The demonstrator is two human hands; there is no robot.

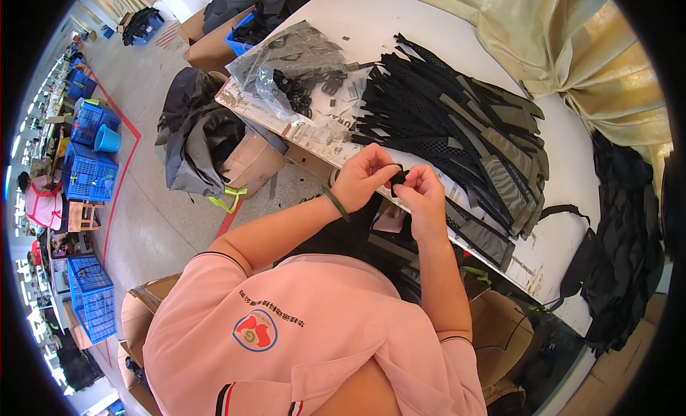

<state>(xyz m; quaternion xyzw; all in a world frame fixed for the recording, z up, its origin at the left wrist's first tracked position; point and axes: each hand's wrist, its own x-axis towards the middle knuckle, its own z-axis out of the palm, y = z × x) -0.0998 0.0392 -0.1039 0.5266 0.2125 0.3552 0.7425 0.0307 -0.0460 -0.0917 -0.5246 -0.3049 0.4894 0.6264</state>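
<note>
My left hand [363,176] and my right hand [424,199] meet over the table's near edge, fingertips closed on a small black buckle [400,179]. Fingers cover part of it, and black strap material seems to run through it. Beside my right wrist a strap with a grey fabric panel [482,239] lies along the edge. Just beyond my hands spreads a thick pile of black mesh straps with grey panels [457,141]. To the left of the pile, a clear plastic bag [289,69] lies with loose black buckles [332,83] on and around it.
A bin draped with dark fabric [204,141] stands left of the white table [564,173]. Black strapped pieces [625,237] hang over its right end, near a gold curtain [550,44]. Cardboard boxes [500,330] are beside me; blue crates [91,173] line the far left floor.
</note>
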